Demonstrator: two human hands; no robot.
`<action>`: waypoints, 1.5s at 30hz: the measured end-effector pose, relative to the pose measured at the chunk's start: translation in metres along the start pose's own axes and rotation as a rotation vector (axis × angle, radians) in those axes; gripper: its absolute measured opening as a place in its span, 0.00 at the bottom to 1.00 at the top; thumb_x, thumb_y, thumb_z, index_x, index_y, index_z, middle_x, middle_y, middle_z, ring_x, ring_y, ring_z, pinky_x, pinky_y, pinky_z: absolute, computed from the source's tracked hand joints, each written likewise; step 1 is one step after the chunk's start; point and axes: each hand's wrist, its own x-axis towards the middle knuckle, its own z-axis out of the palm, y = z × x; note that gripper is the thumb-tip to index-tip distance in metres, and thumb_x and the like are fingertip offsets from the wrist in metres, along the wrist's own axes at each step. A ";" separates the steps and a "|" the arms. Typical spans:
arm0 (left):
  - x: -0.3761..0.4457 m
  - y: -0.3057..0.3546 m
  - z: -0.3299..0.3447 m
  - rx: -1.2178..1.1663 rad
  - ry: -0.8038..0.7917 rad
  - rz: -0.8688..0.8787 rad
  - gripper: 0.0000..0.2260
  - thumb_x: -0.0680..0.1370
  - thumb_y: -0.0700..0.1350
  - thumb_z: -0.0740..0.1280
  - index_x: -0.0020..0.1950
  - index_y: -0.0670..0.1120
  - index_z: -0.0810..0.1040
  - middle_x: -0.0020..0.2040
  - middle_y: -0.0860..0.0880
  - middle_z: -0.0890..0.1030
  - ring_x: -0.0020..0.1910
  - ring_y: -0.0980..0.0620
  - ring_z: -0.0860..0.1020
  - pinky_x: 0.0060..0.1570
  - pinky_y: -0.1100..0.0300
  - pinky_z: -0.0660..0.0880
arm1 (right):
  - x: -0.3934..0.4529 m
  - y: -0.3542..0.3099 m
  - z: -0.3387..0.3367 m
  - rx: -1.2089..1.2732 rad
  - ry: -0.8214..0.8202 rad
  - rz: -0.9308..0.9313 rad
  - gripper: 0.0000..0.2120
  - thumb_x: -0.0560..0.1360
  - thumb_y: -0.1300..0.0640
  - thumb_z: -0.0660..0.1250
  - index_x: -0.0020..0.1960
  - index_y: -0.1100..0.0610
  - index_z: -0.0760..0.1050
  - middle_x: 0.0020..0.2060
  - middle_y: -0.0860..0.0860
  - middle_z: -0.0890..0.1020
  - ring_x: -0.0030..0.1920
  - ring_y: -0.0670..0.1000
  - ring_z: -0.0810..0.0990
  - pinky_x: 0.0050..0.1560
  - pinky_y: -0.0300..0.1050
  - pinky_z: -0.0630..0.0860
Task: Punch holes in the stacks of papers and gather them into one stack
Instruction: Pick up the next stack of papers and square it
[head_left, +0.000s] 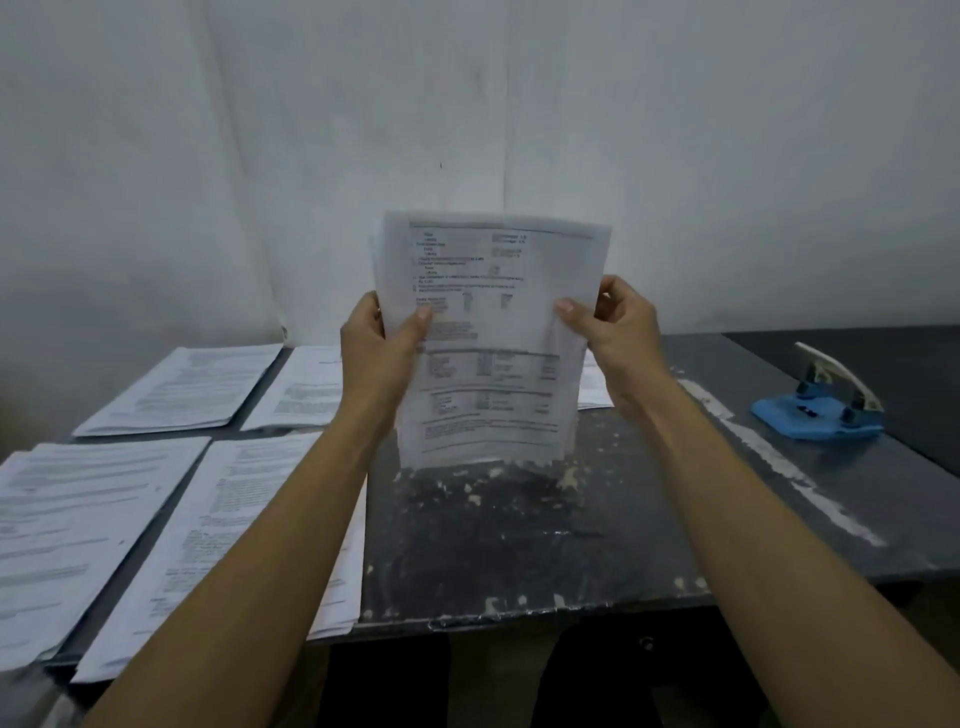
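A dark grey table with a worn, scratched top stands against a plain pale wall. A peeling white strip runs across the table's right part. The light is dim.

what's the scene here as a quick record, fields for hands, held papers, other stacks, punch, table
left hand: left hand grips the left edge of the held stack
right hand: right hand grips its right edge
held papers: held stack upright, bottom edge at or just above the table; contact unclear
other stacks: four stacks lie flat on the left; another sheet shows behind the right hand
punch: blue hole punch on the right, lever up, untouched
table: dark table, worn and flaking
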 end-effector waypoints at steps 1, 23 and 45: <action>-0.001 -0.002 -0.001 -0.009 -0.002 -0.005 0.15 0.77 0.47 0.73 0.60 0.45 0.75 0.54 0.51 0.84 0.48 0.54 0.85 0.45 0.58 0.83 | -0.002 0.004 -0.001 -0.016 -0.006 0.005 0.09 0.75 0.65 0.72 0.53 0.59 0.77 0.48 0.50 0.86 0.47 0.47 0.85 0.48 0.43 0.82; -0.003 -0.015 -0.011 -0.024 -0.127 -0.021 0.12 0.71 0.44 0.78 0.53 0.47 0.84 0.49 0.51 0.87 0.46 0.54 0.85 0.43 0.61 0.82 | -0.025 0.037 0.001 -0.128 0.000 0.178 0.08 0.77 0.62 0.69 0.56 0.57 0.81 0.48 0.49 0.85 0.45 0.46 0.84 0.41 0.36 0.78; 0.005 -0.014 -0.007 0.009 -0.222 -0.044 0.12 0.71 0.42 0.78 0.52 0.49 0.82 0.49 0.54 0.85 0.42 0.58 0.85 0.37 0.66 0.80 | -0.029 0.030 0.017 -0.153 0.024 0.246 0.10 0.69 0.65 0.68 0.50 0.59 0.76 0.43 0.50 0.81 0.42 0.49 0.79 0.36 0.41 0.73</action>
